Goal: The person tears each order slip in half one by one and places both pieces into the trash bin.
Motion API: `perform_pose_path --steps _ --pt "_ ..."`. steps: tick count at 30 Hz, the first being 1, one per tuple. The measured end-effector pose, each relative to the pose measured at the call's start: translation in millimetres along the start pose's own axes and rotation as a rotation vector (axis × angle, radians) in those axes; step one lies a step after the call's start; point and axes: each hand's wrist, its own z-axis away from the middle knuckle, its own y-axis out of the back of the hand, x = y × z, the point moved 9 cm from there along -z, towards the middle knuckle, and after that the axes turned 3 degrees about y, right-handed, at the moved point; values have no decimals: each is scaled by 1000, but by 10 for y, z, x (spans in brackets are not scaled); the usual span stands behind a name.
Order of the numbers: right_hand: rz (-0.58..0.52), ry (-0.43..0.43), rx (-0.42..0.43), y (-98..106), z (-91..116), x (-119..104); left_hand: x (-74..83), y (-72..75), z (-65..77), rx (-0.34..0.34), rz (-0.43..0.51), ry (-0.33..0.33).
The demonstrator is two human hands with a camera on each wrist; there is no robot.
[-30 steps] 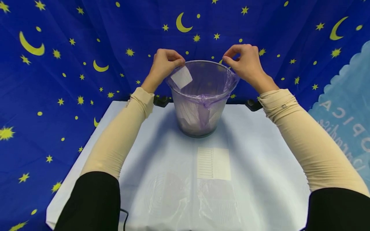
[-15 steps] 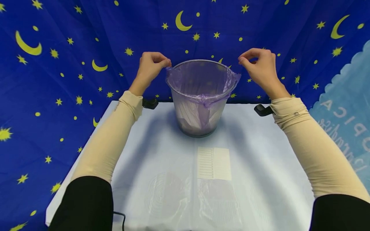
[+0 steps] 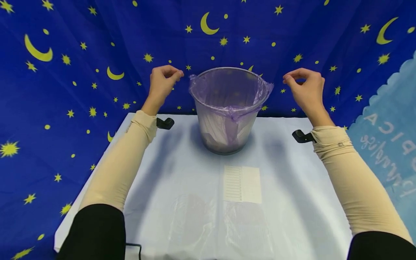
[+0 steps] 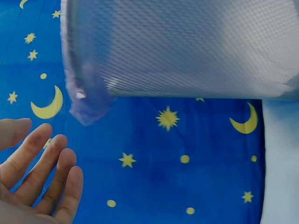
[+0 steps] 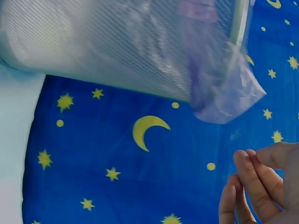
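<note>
A mesh wastebasket (image 3: pixel 211 126) stands upright at the far side of the table. A purple plastic bag (image 3: pixel 232 115) lines it, folded over the rim, with a loose corner sticking out on either side. Left of the rim my left hand (image 3: pixel 161 85) hangs in the air, apart from the bag; its fingers are spread and relaxed in the left wrist view. On the other side my right hand (image 3: pixel 307 88) is raised with loosely bent, empty fingers, below the bag corner (image 5: pixel 233 100) in the right wrist view. Pale material shows through the mesh low in the basket.
Two paper sheets (image 3: pixel 251 184), one lined, lie side by side in front of the basket. Shiny clear plastic (image 3: pixel 247 227) covers the near part of the white table (image 3: pixel 182 162). A blue star-and-moon curtain (image 3: pixel 130 36) hangs behind. A black cable (image 3: pixel 140 249) lies near the left forearm.
The white paper square pinched in my left hand a second ago has left it and is out of sight. Both hands have moved outward from the basket's rim and a little lower.
</note>
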Motion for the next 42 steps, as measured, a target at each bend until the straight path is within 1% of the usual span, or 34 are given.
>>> perform_pose_path --steps 4,7,10,13,17,24,27,30,34,38,42 --pt "-21 5 16 -58 161 108 -168 -13 72 -6 12 18" --pt "-32 0 29 -107 286 194 -305 -35 122 -3 40 21" --pt "-38 -15 34 -148 403 293 -442 -75 172 -5 57 30" --pt "-37 -31 34 -196 505 384 -571 -123 223 -11 52 39" --pt "-36 -50 27 -287 644 491 -718 -195 298 -23 63 59" --pt "-72 -53 35 -449 905 662 -981 -297 419 -37 92 94" --pt "-97 -64 39 -516 1038 776 -1092 -352 478 -38 73 90" --pt "-130 -86 49 -570 1165 902 -1186 -437 542 -48 51 74" --pt "-152 -109 49 -647 1287 1031 -1306 -538 615 -52 56 60" --pt "-155 -125 33 -734 1386 1111 -1434 -575 676 -41 50 56" --pt "-176 -153 27 -803 1508 1181 -1532 -591 769 -52 49 58"
